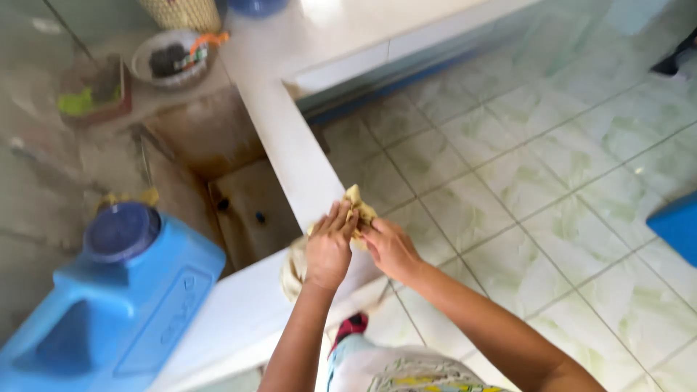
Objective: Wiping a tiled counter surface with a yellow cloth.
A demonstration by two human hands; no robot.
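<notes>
Both hands meet over the white tiled ledge [290,145] of a low sink basin. A crumpled yellowish cloth [358,205] is bunched between them. My left hand [330,243] lies over the cloth with its fingers together and pointing up. Gripping the cloth from the right side is my right hand [388,247]. Part of the cloth hangs down pale [292,268] below my left hand against the ledge. The cloth's middle is hidden by the fingers.
A big blue plastic jerrycan [116,305] with a round cap stands at the lower left on the ledge. The stained basin [247,203] has drain holes. A bowl [170,58] and a red tray [94,94] sit beyond. Green tiled floor [544,189] spreads right, with a blue object [675,225] at its edge.
</notes>
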